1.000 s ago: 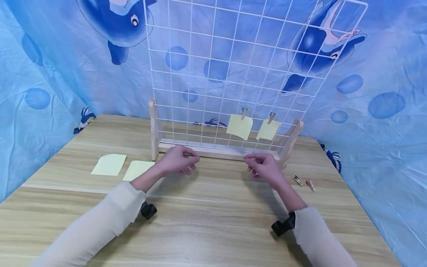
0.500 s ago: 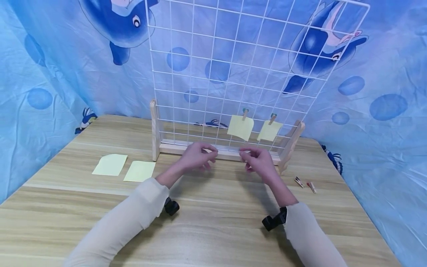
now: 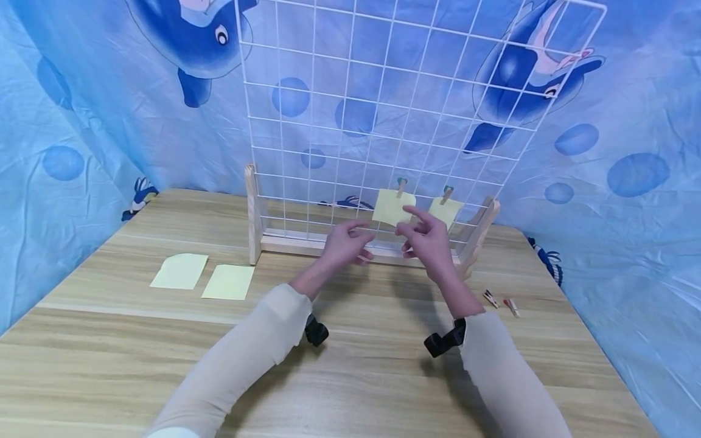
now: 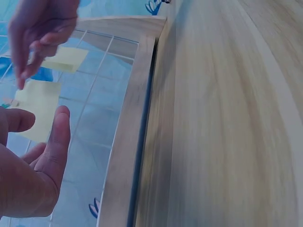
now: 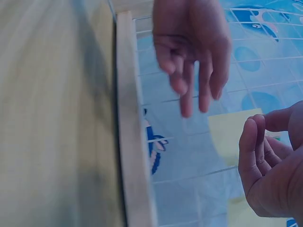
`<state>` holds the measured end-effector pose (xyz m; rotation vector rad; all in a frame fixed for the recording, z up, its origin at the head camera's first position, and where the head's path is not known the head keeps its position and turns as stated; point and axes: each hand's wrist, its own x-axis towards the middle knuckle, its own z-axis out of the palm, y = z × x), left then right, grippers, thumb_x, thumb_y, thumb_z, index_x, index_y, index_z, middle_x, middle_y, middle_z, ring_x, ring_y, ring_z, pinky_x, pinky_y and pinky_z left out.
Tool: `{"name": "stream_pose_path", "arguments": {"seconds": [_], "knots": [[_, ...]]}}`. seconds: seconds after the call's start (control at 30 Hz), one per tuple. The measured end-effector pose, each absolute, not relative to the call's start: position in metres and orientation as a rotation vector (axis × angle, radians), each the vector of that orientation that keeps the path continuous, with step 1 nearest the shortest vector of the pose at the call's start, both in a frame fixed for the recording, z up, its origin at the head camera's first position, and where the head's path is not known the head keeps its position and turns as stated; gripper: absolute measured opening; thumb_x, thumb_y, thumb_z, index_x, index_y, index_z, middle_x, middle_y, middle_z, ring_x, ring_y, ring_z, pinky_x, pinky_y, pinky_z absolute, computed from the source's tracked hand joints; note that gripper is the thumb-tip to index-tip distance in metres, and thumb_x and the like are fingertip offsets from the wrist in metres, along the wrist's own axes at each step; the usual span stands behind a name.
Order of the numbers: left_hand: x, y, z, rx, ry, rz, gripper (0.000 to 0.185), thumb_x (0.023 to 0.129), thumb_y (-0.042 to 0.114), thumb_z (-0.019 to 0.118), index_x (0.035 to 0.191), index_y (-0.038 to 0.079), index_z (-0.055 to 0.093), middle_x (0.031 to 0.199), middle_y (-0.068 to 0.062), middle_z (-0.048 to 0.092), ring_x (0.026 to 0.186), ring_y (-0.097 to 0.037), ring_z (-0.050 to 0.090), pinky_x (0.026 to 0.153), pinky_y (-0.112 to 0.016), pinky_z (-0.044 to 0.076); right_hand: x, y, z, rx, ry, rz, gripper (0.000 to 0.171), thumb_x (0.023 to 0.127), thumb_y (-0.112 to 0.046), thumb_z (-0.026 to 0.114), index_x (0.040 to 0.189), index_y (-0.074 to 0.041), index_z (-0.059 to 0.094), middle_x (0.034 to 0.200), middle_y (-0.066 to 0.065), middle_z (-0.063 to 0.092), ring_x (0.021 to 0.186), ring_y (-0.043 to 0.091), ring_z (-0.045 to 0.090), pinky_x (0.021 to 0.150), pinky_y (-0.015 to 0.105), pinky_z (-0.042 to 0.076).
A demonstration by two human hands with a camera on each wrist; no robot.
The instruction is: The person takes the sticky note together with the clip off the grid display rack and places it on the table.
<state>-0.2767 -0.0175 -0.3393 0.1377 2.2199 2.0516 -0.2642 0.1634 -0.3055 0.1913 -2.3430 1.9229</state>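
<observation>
Both hands raised before wire grid (image 3: 383, 109). Left hand (image 3: 346, 244) and right hand (image 3: 426, 236) loose-fingered, empty, just below clipped yellow note (image 3: 390, 205). Steady the note's lower edge; avoid tugging its clip (image 3: 401, 184).

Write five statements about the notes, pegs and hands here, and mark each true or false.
1. Two notes hang on the grid. True.
2. Two notes lie flat on the table. True.
3. The left hand grips a peg. False: it holds nothing.
4. The spare pegs lie left of the grid. False: they lie to its right.
5. The right hand rests flat on the table. False: it is raised by the hanging notes.
</observation>
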Motion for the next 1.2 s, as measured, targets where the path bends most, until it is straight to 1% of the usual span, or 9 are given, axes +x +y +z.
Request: {"name": "stream_pose_path", "arguments": {"seconds": [0.13, 0.27, 0.33, 0.43, 0.6, 0.77, 0.97, 1.07, 1.2], "knots": [[-0.280, -0.010, -0.339, 0.098, 2.147, 2.129, 0.050, 0.094, 0.015, 0.063, 0.140, 0.013, 0.046, 0.124, -0.021, 0.062, 0.063, -0.018, 0.069, 0.068, -0.044, 0.060, -0.269, 0.161, -0.293, 0.222, -2.302, 1.928, 0.054, 0.091, -0.012, 0.066, 0.142, -0.017, 0.048, 0.089, 0.015, 0.071, 0.049, 0.011, 0.056, 0.052, 0.027, 0.057], [-0.283, -0.007, -0.339, 0.062, 2.103, 2.169, 0.054, 0.094, 0.016, 0.063, 0.144, 0.018, 0.043, 0.126, -0.019, 0.062, 0.064, -0.018, 0.069, 0.059, -0.035, 0.060, -0.274, 0.157, -0.283, 0.251, -2.288, 1.939, 0.062, 0.091, -0.013, 0.067, 0.147, -0.021, 0.041, 0.081, 0.005, 0.070, 0.049, 0.011, 0.056, 0.052, 0.027, 0.057], [-0.284, -0.006, -0.338, 0.060, 2.089, 2.171, 0.056, 0.094, 0.017, 0.062, 0.146, 0.019, 0.040, 0.128, -0.019, 0.060, 0.065, -0.019, 0.069, 0.058, -0.032, 0.060, -0.276, 0.154, -0.279, 0.271, -2.289, 1.939, 0.064, 0.091, -0.014, 0.067, 0.148, -0.023, 0.039, 0.079, 0.002, 0.070, 0.050, 0.012, 0.056, 0.051, 0.026, 0.056], [-0.287, -0.006, -0.339, 0.073, 2.062, 2.171, 0.058, 0.095, 0.018, 0.061, 0.148, 0.019, 0.037, 0.133, -0.019, 0.056, 0.068, -0.019, 0.070, 0.060, -0.031, 0.060, -0.280, 0.150, -0.274, 0.305, -2.314, 1.927, 0.069, 0.091, -0.014, 0.067, 0.150, -0.025, 0.033, 0.082, 0.006, 0.071, 0.050, 0.013, 0.057, 0.051, 0.027, 0.057], [-0.290, -0.007, -0.337, 0.066, 2.045, 2.155, 0.058, 0.095, 0.021, 0.060, 0.148, 0.021, 0.037, 0.137, -0.018, 0.052, 0.072, -0.020, 0.071, 0.063, -0.030, 0.060, -0.287, 0.144, -0.269, 0.319, -2.398, 1.867, 0.079, 0.091, -0.018, 0.066, 0.155, -0.026, 0.019, 0.093, 0.017, 0.072, 0.053, 0.016, 0.060, 0.055, 0.029, 0.058], [-0.289, -0.007, -0.332, 0.060, 2.045, 2.134, 0.058, 0.095, 0.023, 0.060, 0.148, 0.022, 0.036, 0.131, -0.017, 0.058, 0.076, -0.021, 0.071, 0.066, -0.030, 0.060, -0.295, 0.140, -0.266, 0.297, -2.448, 1.846, 0.085, 0.091, -0.019, 0.065, 0.156, -0.021, 0.009, 0.093, 0.012, 0.072, 0.056, 0.015, 0.062, 0.057, 0.029, 0.058], [-0.293, -0.006, -0.331, 0.073, 1.949, 2.153, 0.063, 0.095, 0.028, 0.061, 0.150, 0.020, 0.032, 0.127, -0.017, 0.061, 0.087, -0.026, 0.071, 0.075, -0.035, 0.060, -0.301, 0.140, -0.266, 0.256, -2.438, 1.968, 0.086, 0.092, -0.018, 0.065, 0.156, -0.020, 0.008, 0.085, 0.002, 0.072, 0.056, 0.013, 0.061, 0.055, 0.027, 0.057], [-0.295, -0.006, -0.332, 0.089, 1.898, 2.159, 0.064, 0.095, 0.029, 0.060, 0.151, 0.018, 0.030, 0.128, -0.017, 0.060, 0.092, -0.028, 0.070, 0.079, -0.037, 0.059, -0.304, 0.140, -0.266, 0.231, -2.423, 2.006, 0.081, 0.093, -0.018, 0.063, 0.155, -0.021, 0.012, 0.084, 0.001, 0.072, 0.056, 0.013, 0.061, 0.055, 0.026, 0.056], [-0.299, -0.007, -0.333, 0.092, 1.845, 2.175, 0.062, 0.096, 0.030, 0.060, 0.149, 0.015, 0.032, 0.130, -0.015, 0.060, 0.095, -0.028, 0.070, 0.081, -0.036, 0.058, -0.306, 0.139, -0.267, 0.210, -2.393, 2.052, 0.073, 0.096, -0.017, 0.059, 0.155, -0.021, 0.016, 0.083, 0.001, 0.071, 0.056, 0.014, 0.061, 0.054, 0.026, 0.056]]}}
